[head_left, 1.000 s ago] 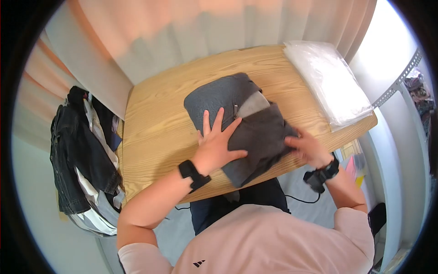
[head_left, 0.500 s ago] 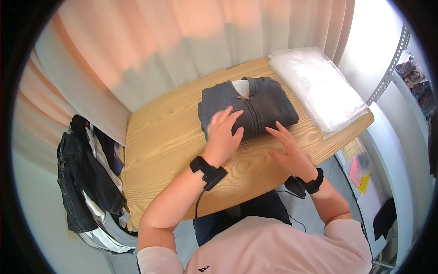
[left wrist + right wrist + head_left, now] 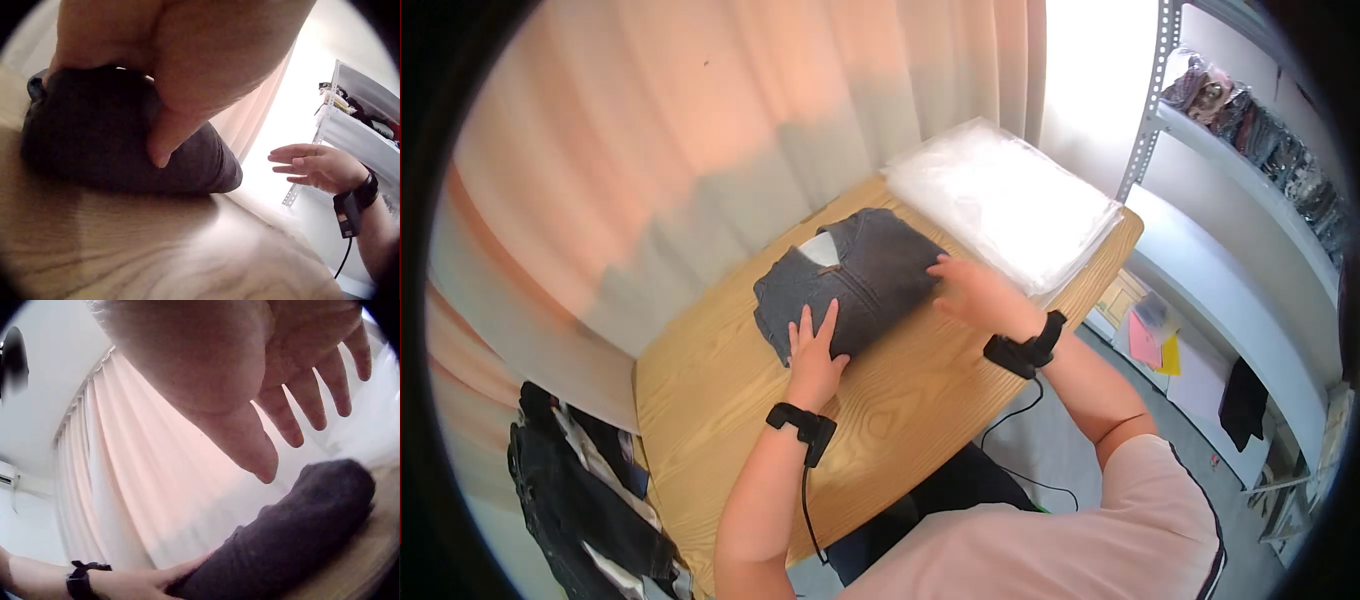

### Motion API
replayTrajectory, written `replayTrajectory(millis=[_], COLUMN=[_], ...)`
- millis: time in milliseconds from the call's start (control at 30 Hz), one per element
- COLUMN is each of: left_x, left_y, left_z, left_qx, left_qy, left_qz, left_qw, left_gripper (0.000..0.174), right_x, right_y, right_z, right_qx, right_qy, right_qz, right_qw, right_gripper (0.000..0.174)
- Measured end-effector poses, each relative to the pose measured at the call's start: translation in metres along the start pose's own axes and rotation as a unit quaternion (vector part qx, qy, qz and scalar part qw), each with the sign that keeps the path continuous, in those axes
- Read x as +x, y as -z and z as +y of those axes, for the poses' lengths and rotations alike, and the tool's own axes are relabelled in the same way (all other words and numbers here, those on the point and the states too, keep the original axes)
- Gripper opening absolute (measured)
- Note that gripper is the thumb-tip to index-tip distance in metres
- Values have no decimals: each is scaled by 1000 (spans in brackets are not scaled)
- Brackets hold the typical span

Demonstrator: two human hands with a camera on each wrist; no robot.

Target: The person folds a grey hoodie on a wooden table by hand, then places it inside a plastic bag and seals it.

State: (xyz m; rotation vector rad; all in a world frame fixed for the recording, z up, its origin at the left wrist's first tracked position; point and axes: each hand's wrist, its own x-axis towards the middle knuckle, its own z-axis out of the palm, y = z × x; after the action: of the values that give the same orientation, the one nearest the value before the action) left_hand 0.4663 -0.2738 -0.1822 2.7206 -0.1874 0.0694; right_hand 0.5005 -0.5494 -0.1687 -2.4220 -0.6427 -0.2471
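A dark grey zip-up jacket [image 3: 855,280], folded into a thick bundle, lies on the wooden table with its collar and zip facing up. A pale patch shows inside the neck opening. My left hand [image 3: 810,365] rests spread on the bundle's near left part. In the left wrist view its thumb [image 3: 164,147] lies against the near side of the jacket. My right hand [image 3: 980,295] is raised at the bundle's right end. The right wrist view shows its fingers [image 3: 306,406] extended and apart above the jacket, holding nothing.
A stack of clear plastic bags [image 3: 1010,205] lies on the table's far right. Dark and white clothes [image 3: 585,500] hang beyond the left edge. A metal shelf [image 3: 1250,165] with wrapped goods stands at the right, and a pleated curtain [image 3: 730,140] behind the table [image 3: 890,410].
The jacket bundle was turned over, bringing its zip and collar to the top. My left hand then settled on it, while the right lifted beside its right end. The head view swung right.
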Motion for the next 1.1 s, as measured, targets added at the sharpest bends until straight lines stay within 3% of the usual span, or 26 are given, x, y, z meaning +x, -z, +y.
replayTrajectory(millis=[67,133,167,233,333,433,667,733,933,1000,1100], left_x=[12,26,32,43,51,53,50,50,50,50,48], left_y=[-4,-7,-9,-10,-9,-10,-14,-12,-15,-14,-10], left_z=[-1,-7,-9,-11,-11,-14,-14,-12,-14,-15,-8], left_qx=[4,1,0,3,9,11,5,4,16,16,22], left_qy=[33,35,44,51,69,69,77,81,79,69,86], left_qz=[-3,8,16,18,18,21,27,27,26,31,22], left_qw=[999,999,999,999,997,997,997,996,996,997,996], left_gripper=[87,86,85,85,86,86,86,85,85,85,85], right_x=[4,7,6,4,2,-3,0,-2,-8,-8,-8], right_y=[18,30,32,35,28,29,31,38,62,64,75], right_z=[23,44,51,63,93,106,111,111,109,118,103], right_qx=[-16,-103,-107,-300,-245,-259,-299,-256,-128,-71,-54], right_qy=[2,-91,-92,-246,-270,-232,-238,-249,-288,-220,-196], right_qz=[47,81,85,-1,-3,28,122,190,205,297,352], right_qw=[999,987,986,922,931,937,916,914,927,926,914], right_gripper=[48,44,44,41,30,27,18,14,21,23,24])
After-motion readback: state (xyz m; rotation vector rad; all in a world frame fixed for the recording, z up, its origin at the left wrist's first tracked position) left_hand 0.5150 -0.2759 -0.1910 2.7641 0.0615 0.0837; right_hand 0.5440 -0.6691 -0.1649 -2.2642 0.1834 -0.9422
